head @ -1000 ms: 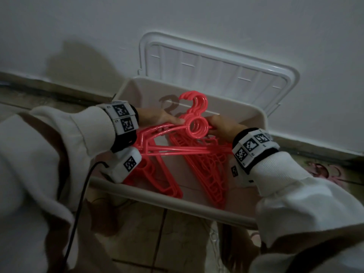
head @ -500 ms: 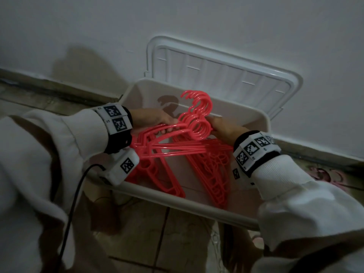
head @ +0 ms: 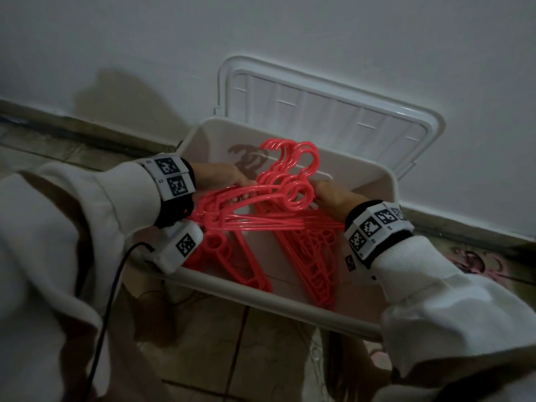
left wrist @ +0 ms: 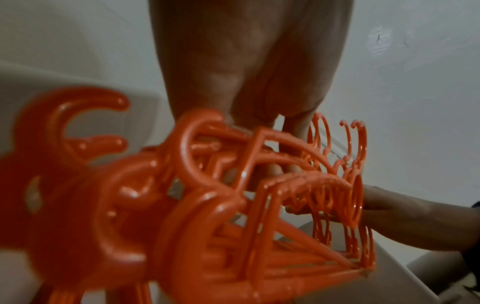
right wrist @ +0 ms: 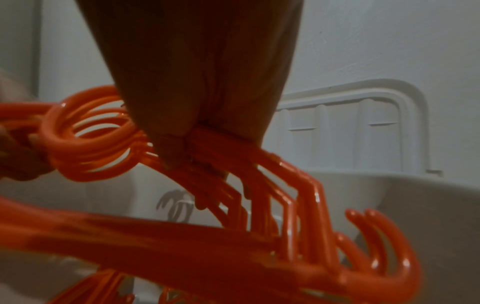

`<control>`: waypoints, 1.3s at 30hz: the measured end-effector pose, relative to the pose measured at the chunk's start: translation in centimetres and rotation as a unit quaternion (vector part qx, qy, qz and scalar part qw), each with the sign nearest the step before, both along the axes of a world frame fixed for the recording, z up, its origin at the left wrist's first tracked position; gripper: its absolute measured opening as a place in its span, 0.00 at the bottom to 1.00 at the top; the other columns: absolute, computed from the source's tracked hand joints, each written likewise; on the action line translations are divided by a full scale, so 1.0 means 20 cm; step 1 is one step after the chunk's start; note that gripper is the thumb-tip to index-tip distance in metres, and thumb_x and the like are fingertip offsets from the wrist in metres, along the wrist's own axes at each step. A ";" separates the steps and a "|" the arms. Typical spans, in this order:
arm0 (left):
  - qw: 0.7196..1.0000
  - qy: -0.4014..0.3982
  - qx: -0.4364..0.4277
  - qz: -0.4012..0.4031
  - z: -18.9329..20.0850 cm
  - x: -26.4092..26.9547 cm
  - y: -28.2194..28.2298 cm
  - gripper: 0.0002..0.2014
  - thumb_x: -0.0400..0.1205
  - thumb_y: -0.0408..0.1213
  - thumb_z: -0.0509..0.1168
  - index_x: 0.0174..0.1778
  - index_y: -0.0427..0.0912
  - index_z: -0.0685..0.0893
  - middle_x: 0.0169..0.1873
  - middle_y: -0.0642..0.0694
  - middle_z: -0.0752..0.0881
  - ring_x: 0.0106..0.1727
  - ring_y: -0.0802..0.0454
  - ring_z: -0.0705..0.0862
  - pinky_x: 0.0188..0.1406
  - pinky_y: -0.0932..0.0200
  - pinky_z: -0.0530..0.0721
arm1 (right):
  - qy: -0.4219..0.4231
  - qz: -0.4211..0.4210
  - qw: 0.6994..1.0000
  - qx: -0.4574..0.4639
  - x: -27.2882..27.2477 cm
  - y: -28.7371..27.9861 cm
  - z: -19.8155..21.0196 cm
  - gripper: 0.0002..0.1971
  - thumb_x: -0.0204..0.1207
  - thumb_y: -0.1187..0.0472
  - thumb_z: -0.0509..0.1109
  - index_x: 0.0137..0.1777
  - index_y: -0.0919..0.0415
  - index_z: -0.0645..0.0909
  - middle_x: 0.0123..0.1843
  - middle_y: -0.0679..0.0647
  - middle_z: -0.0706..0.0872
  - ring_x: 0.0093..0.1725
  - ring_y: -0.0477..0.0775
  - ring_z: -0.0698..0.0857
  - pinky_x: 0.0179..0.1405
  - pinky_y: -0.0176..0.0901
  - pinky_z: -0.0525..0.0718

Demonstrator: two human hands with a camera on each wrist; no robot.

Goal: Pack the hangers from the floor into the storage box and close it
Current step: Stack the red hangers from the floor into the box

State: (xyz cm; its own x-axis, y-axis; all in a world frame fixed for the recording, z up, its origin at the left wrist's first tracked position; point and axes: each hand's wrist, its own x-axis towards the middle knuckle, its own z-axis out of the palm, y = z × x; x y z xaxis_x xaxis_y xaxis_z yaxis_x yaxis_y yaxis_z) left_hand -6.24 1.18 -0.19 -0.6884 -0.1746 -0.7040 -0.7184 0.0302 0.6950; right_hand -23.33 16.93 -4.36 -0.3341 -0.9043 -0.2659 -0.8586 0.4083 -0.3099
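Lower now, hangers [head: 278, 221] (hooks wallward) span both hands.

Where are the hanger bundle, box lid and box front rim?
hanger bundle [head: 298, 192], head view, on the stacked neck rings.
box lid [head: 333, 108], head view, on its ribbed inner face.
storage box [head: 261, 295], head view, on the near front rim.

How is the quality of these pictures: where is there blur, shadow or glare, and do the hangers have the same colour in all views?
Head view: dim, fairly sharp; the hangers look pink-red and their hooks throw a shadow on the storage box wall. Left wrist view: nearest hooks blurred, small glare spots, hangers orange. Right wrist view: the right hand is dark, the near hangers blurred, orange too.
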 end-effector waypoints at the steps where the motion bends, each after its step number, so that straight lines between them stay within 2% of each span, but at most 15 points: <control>1: 0.999 -0.009 0.033 -0.004 0.00 0.00 0.01 0.05 0.77 0.35 0.61 0.37 0.40 0.80 0.32 0.41 0.79 0.30 0.50 0.76 0.36 0.58 0.77 | 0.008 0.013 1.000 0.000 0.00 0.00 0.00 0.19 0.82 0.66 0.60 0.73 0.63 0.72 0.72 0.61 0.77 0.71 0.57 0.76 0.70 0.39 0.68; 3: 0.998 -0.022 0.060 -0.008 0.00 -0.01 0.03 0.04 0.73 0.36 0.62 0.36 0.38 0.79 0.27 0.44 0.78 0.26 0.51 0.76 0.34 0.58 0.78 | 0.030 0.004 0.999 -0.022 0.01 -0.01 0.00 0.18 0.83 0.64 0.58 0.71 0.66 0.73 0.70 0.64 0.78 0.69 0.60 0.78 0.65 0.40 0.73; 6: 0.999 -0.010 0.049 -0.004 -0.02 -0.02 0.03 0.09 0.80 0.34 0.58 0.35 0.37 0.79 0.28 0.43 0.79 0.25 0.51 0.78 0.33 0.58 0.79 | 0.001 -0.052 0.998 -0.020 0.04 -0.01 0.05 0.19 0.83 0.62 0.59 0.71 0.68 0.72 0.68 0.67 0.79 0.67 0.64 0.79 0.56 0.43 0.79; 7: 0.999 -0.001 0.048 0.000 -0.02 -0.02 0.03 0.10 0.80 0.34 0.58 0.36 0.37 0.81 0.30 0.42 0.80 0.26 0.50 0.79 0.36 0.57 0.80 | -0.036 -0.055 0.998 -0.010 0.04 -0.01 0.05 0.20 0.82 0.63 0.60 0.73 0.64 0.71 0.66 0.67 0.80 0.66 0.63 0.80 0.58 0.44 0.78; 11: 0.999 0.038 -0.006 0.026 0.00 0.00 0.02 0.10 0.80 0.34 0.62 0.45 0.31 0.85 0.38 0.37 0.85 0.36 0.44 0.82 0.47 0.50 0.83 | -0.009 -0.018 0.999 0.047 0.02 0.02 0.05 0.21 0.81 0.62 0.60 0.74 0.58 0.68 0.61 0.66 0.82 0.61 0.63 0.82 0.62 0.56 0.78; 14: 0.999 0.040 -0.003 0.015 -0.01 0.01 0.01 0.14 0.82 0.36 0.62 0.54 0.28 0.84 0.39 0.36 0.85 0.38 0.42 0.83 0.51 0.45 0.83 | 0.021 -0.001 0.999 0.039 0.04 0.03 0.06 0.20 0.80 0.60 0.61 0.72 0.60 0.70 0.62 0.67 0.82 0.63 0.65 0.81 0.63 0.55 0.78; 18: 0.997 0.058 -0.046 0.010 -0.01 0.00 0.01 0.13 0.81 0.36 0.63 0.49 0.28 0.85 0.38 0.38 0.85 0.40 0.42 0.82 0.62 0.39 0.79 | 0.052 -0.007 0.998 0.046 0.05 0.04 0.07 0.19 0.82 0.60 0.59 0.72 0.62 0.68 0.66 0.67 0.79 0.66 0.66 0.79 0.63 0.52 0.75; 21: 0.995 0.074 -0.067 0.015 -0.01 -0.01 0.01 0.12 0.82 0.35 0.62 0.49 0.27 0.85 0.39 0.38 0.86 0.42 0.43 0.82 0.63 0.41 0.78 | 0.039 0.003 0.999 0.024 0.04 0.04 0.06 0.21 0.81 0.61 0.61 0.73 0.62 0.67 0.65 0.67 0.80 0.64 0.65 0.80 0.63 0.54 0.78; 24: 0.985 0.095 -0.146 -0.005 -0.01 -0.02 -0.01 0.11 0.82 0.34 0.62 0.43 0.32 0.87 0.38 0.41 0.86 0.41 0.47 0.82 0.60 0.48 0.78 | 0.029 0.004 1.000 -0.006 0.04 0.05 0.08 0.23 0.81 0.61 0.61 0.75 0.61 0.65 0.65 0.67 0.80 0.63 0.66 0.81 0.63 0.53 0.78; 27: 0.972 0.106 -0.210 -0.007 -0.02 -0.02 -0.04 0.13 0.84 0.34 0.60 0.34 0.37 0.82 0.29 0.48 0.80 0.33 0.53 0.77 0.47 0.59 0.76 | 0.037 -0.006 0.999 -0.019 0.03 0.09 0.11 0.23 0.81 0.64 0.61 0.76 0.63 0.65 0.66 0.67 0.80 0.64 0.65 0.81 0.60 0.48 0.75; 32: 0.961 0.088 -0.262 -0.031 -0.01 0.00 -0.06 0.20 0.86 0.36 0.55 0.29 0.35 0.77 0.27 0.44 0.75 0.36 0.47 0.72 0.43 0.58 0.71 | -0.001 -0.011 0.997 -0.071 0.02 0.13 0.14 0.19 0.77 0.66 0.66 0.68 0.66 0.74 0.61 0.67 0.83 0.61 0.63 0.83 0.58 0.47 0.76; 34: 0.961 0.086 -0.257 -0.055 0.00 0.00 -0.03 0.20 0.86 0.38 0.55 0.39 0.26 0.82 0.32 0.42 0.79 0.41 0.47 0.75 0.44 0.59 0.73 | -0.005 -0.016 0.998 -0.061 0.02 0.13 0.14 0.20 0.76 0.65 0.67 0.69 0.63 0.74 0.61 0.65 0.84 0.60 0.62 0.83 0.58 0.48 0.77; 36: 0.966 0.100 -0.235 -0.040 -0.01 -0.01 -0.02 0.21 0.85 0.46 0.57 0.54 0.30 0.84 0.46 0.41 0.85 0.52 0.47 0.81 0.58 0.59 0.74 | -0.017 -0.024 0.998 -0.056 0.02 0.13 0.15 0.20 0.77 0.64 0.68 0.69 0.62 0.75 0.61 0.64 0.84 0.60 0.61 0.84 0.58 0.44 0.76; 37: 0.968 0.101 -0.228 -0.038 -0.02 -0.02 -0.01 0.21 0.84 0.48 0.58 0.55 0.34 0.85 0.51 0.40 0.86 0.55 0.48 0.81 0.61 0.59 0.74 | -0.021 -0.022 0.998 -0.063 0.03 0.13 0.15 0.20 0.77 0.63 0.67 0.69 0.63 0.75 0.61 0.64 0.84 0.60 0.61 0.83 0.58 0.43 0.76; 39: 0.971 0.088 -0.217 -0.051 -0.03 -0.01 0.00 0.24 0.83 0.51 0.59 0.54 0.32 0.86 0.55 0.35 0.86 0.52 0.47 0.81 0.54 0.60 0.76 | -0.025 -0.012 0.997 -0.078 0.04 0.13 0.14 0.21 0.76 0.59 0.63 0.67 0.68 0.76 0.62 0.67 0.82 0.62 0.61 0.82 0.57 0.39 0.73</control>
